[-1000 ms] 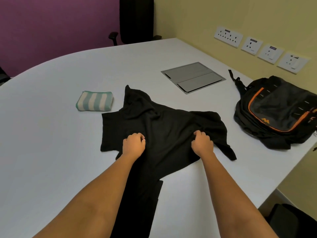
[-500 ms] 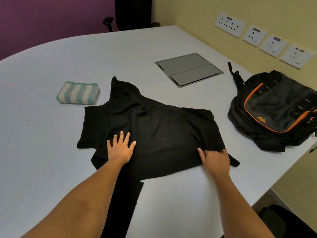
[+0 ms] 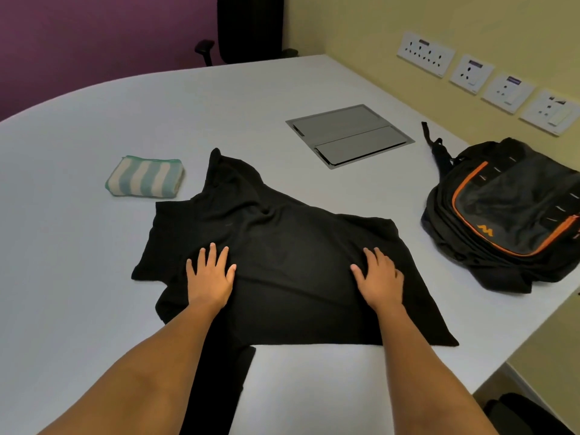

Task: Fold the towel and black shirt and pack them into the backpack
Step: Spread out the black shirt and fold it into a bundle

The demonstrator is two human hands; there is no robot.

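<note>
Black shirt (image 3: 282, 252): spread flat near the near edge of the table (image 3: 78, 277). It is bunched at its far side, and one strip trails off toward the near edge.
Left hand (image 3: 210, 277): palm down on the shirt's left part, fingers straight and spread, gripping nothing.
Right hand (image 3: 379, 277): palm down on the shirt's right part, fingers straight, gripping nothing.
Long axis: the shirt's broad span runs left to right under both palms, so the next fold probably goes across it.
Towel (image 3: 145, 176): striped and already folded, just beyond the shirt's far left corner, nearer the left hand.
Backpack (image 3: 508, 215): lies flat at the table's right edge, apart from the shirt and nearer the right hand. Whether its zip is open cannot be made out.
</note>
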